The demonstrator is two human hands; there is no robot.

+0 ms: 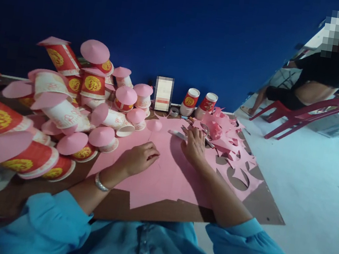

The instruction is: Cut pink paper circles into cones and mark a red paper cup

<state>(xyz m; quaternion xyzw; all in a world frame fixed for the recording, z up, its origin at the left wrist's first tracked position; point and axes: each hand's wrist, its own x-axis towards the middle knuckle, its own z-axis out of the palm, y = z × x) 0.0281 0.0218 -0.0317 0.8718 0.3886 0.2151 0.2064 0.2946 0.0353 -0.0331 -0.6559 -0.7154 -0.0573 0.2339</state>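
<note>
While left hand [143, 158] hangs over pink sheets [161, 181] at middle of brown table [113, 207], fingers curled inward, right hand [194, 147] reaches farther, fingers bent, just beside white tube [177, 134]. Whether either hand pinches anything: cannot tell. Small pink cone [156, 125] at far part of sheets. Left: heap of paper cups [93, 84], red and white, pink cones fitted on. Far: two upright cups [190, 101] near wall. Right: cut scraps [224, 131]. Far right: person [319, 75], dark top, at red chair [308, 111].

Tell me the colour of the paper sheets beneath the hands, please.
Pink; the paper sheets show best in the head view.
</note>
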